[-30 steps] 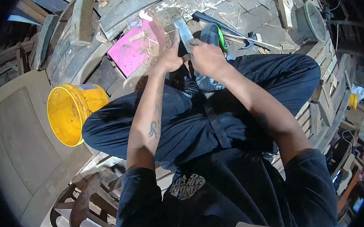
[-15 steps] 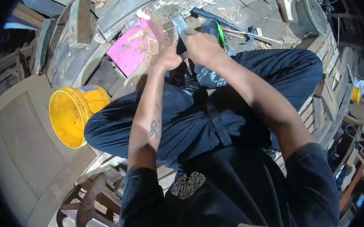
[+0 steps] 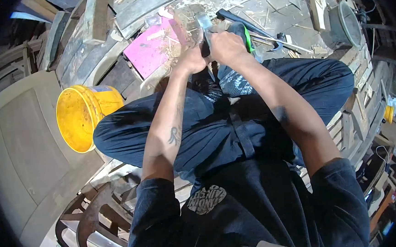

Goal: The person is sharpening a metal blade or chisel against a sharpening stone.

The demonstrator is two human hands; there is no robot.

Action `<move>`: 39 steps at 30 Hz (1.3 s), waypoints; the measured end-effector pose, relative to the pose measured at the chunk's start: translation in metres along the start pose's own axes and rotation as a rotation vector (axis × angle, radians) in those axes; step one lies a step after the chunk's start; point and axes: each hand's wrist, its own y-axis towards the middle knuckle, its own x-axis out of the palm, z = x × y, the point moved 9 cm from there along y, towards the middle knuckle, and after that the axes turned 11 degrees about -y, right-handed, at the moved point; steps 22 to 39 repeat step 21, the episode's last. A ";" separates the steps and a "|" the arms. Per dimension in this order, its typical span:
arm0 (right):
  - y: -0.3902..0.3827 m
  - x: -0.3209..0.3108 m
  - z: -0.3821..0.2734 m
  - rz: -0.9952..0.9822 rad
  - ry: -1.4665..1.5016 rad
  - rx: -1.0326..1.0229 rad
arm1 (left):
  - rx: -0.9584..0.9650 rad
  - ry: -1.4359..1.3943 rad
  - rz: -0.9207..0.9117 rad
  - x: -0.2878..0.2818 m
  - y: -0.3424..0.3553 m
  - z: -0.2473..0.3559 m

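Note:
Both hands meet in front of my crossed legs, around a flat metal blade (image 3: 203, 21) whose bright end points away from me. My left hand (image 3: 192, 60) is closed at the left side of its darker part, thumb along it. My right hand (image 3: 227, 47) grips it from the right, knuckles up. The blade's lower part is hidden by my fingers, so its exact kind is unclear. Just beyond my right hand is a dark item with a bright green edge (image 3: 247, 39). A dark-handled tool (image 3: 248, 22) with a curved bluish head lies on the boards past it.
Left of my hands lies a pink sheet (image 3: 149, 51) scattered with wood shavings. A yellow bucket (image 3: 76, 120) lies tipped by my left knee. Wooden beams (image 3: 96, 18) stand at the far left, a grey tub (image 3: 345, 23) at the far right. Patterned socks (image 3: 236, 82) show beneath my hands.
The whole view has shifted slightly, the scene sliding to the right. My hands stay together on the blade, and less of its bright end shows now.

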 end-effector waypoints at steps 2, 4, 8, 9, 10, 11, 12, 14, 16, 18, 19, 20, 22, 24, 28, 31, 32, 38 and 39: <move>-0.017 -0.002 -0.003 -0.007 -0.014 -0.056 | -0.068 -0.016 -0.070 0.003 -0.004 -0.004; -0.039 0.012 -0.003 -0.038 -0.048 -0.067 | -0.109 -0.007 -0.048 -0.001 -0.006 -0.003; -0.044 0.014 -0.001 0.099 0.029 -0.080 | -0.188 -0.073 -0.067 0.004 -0.011 -0.014; -0.031 0.008 -0.004 0.102 0.047 -0.080 | -0.200 -0.063 -0.104 0.006 -0.009 -0.017; -0.012 0.010 -0.005 -0.012 0.011 -0.058 | -0.190 -0.048 -0.114 0.007 -0.007 -0.018; 0.004 0.015 0.000 -0.176 -0.047 -0.001 | -0.082 -0.056 -0.125 0.009 -0.003 -0.008; 0.011 0.007 0.000 -0.162 -0.050 -0.001 | -0.023 -0.120 -0.128 0.008 0.000 -0.004; 0.009 0.005 -0.004 -0.119 -0.085 0.025 | -0.044 -0.099 -0.109 0.008 0.000 -0.007; -0.021 0.005 -0.002 -0.007 -0.011 -0.014 | -0.049 0.113 -0.004 0.000 -0.003 -0.003; -0.046 0.008 0.000 0.074 0.044 -0.055 | -0.102 -0.011 -0.017 -0.001 -0.004 -0.006; -0.049 0.013 -0.001 0.069 0.054 -0.071 | -0.119 -0.095 -0.039 0.001 -0.006 -0.008; -0.046 0.017 -0.001 0.047 0.037 -0.078 | -0.138 -0.180 -0.059 0.003 -0.007 -0.008; -0.034 0.016 0.001 0.035 0.017 -0.079 | -0.126 -0.004 -0.043 0.000 -0.007 -0.006; -0.034 0.016 0.001 0.035 0.017 -0.079 | -0.126 -0.004 -0.043 0.000 -0.007 -0.006; -0.034 0.016 0.001 0.035 0.017 -0.079 | -0.126 -0.004 -0.043 0.000 -0.007 -0.006; -0.034 0.016 0.001 0.035 0.017 -0.079 | -0.126 -0.004 -0.043 0.000 -0.007 -0.006; -0.034 0.016 0.001 0.035 0.017 -0.079 | -0.126 -0.004 -0.043 0.000 -0.007 -0.006; -0.034 0.016 0.001 0.035 0.017 -0.079 | -0.126 -0.004 -0.043 0.000 -0.007 -0.006; -0.034 0.016 0.001 0.035 0.017 -0.079 | -0.126 -0.004 -0.043 0.000 -0.007 -0.006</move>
